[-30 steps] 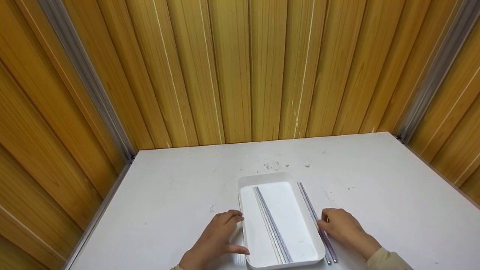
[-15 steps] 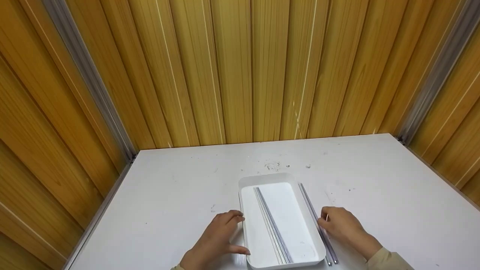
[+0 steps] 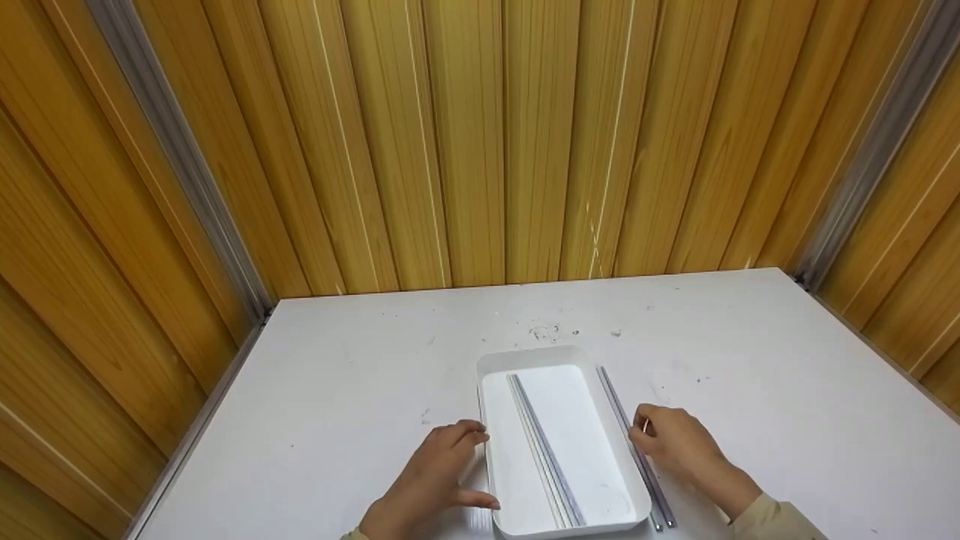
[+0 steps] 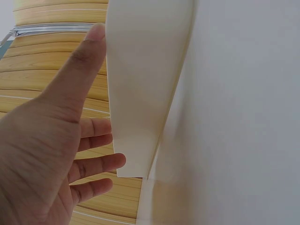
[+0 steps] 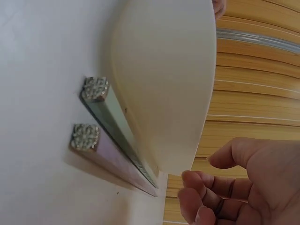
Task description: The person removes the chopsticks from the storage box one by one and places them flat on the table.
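Observation:
A white rectangular tray (image 3: 529, 361) stands on the table, with several slim chopsticks (image 3: 545, 454) lying lengthwise inside. Along its left side, my left hand (image 3: 435, 469) has thumb and fingers spread, the tips touching the outer wall; the left wrist view shows them on the wall (image 4: 140, 89). Two more chopsticks (image 3: 616, 409) lie on the table against the tray's right side. In the right wrist view they have glittery ends, one greenish (image 5: 119, 124), one pinkish (image 5: 117, 161). My right hand (image 3: 682, 446) hovers beside them, fingers loosely curled, with nothing visible in them.
The white table (image 3: 360, 390) has small dark marks (image 3: 546, 331) behind the tray. Wood-patterned panels (image 3: 465, 150) rise at the back and both sides, with grey metal posts (image 3: 176, 142) in the corners.
My right hand has shifted slightly forward and left along the two chopsticks outside the tray. The left hand, tray and chopsticks stay where they were.

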Motion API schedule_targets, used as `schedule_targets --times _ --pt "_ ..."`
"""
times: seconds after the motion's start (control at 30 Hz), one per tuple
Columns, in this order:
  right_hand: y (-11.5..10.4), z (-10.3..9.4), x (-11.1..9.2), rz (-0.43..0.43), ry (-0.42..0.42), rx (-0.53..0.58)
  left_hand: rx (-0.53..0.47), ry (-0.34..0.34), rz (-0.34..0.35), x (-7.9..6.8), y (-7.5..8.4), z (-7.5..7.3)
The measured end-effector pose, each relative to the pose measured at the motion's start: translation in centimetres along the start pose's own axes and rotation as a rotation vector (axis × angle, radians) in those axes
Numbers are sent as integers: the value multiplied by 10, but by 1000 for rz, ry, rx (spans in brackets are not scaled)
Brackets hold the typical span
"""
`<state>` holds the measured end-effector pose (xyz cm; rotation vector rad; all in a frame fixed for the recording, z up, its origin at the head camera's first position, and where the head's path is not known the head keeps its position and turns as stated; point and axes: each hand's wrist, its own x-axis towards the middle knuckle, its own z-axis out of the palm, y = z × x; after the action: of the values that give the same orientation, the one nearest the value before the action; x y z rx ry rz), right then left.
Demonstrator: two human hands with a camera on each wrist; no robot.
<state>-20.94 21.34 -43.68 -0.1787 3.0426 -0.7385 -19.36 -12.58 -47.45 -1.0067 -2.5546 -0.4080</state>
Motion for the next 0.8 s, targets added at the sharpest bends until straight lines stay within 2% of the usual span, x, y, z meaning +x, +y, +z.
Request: schedule_targets --times 0.33,0.6,0.8 --pt "-10 -2 2 -69 50 47 -11 1 4 0 0 0" --pt "-12 -3 1 -237 2 133 -22 17 6 0 -1 2" --pt "-18 -2 -1 -258 -14 143 -20 -16 -15 0 -1 2"
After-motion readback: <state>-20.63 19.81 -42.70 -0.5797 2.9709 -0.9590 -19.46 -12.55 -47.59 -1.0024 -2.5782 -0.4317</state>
